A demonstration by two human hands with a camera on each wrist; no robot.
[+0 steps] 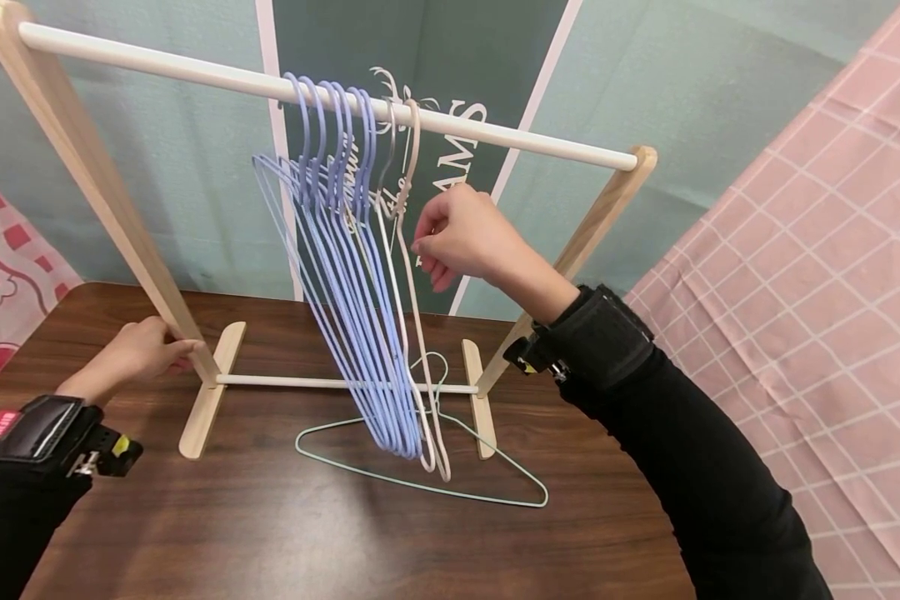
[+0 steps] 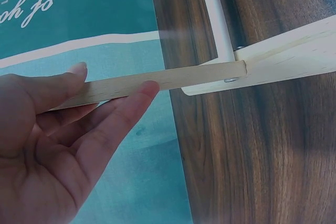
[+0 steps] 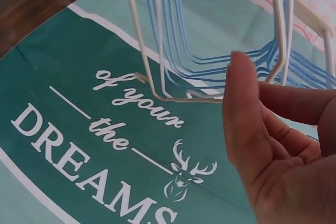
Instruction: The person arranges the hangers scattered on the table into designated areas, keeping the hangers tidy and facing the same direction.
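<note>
My left hand (image 1: 138, 350) pinches the wooden upright (image 2: 126, 85) of a clothes rack near its foot, thumb on one side and fingers on the other. My right hand (image 1: 465, 233), its fingers loosely bent, is beside a beige hanger (image 1: 412, 275) at the right end of the row. No hanger is visibly in its grasp; in the right wrist view the thumb and index finger partly hide the hangers behind. Left of the beige hanger hangs a white hanger (image 1: 392, 283), then several blue hangers (image 1: 345, 292), all hooked on the white top rail (image 1: 525, 137).
A pale green hanger (image 1: 420, 487) lies on the brown table (image 1: 285, 533), its hook end by the white lower bar (image 1: 285, 382). Wooden feet (image 1: 213, 392) support the rack. A green printed cloth (image 3: 58, 108) hangs behind, and a pink checked cloth (image 1: 795, 250) is at the right.
</note>
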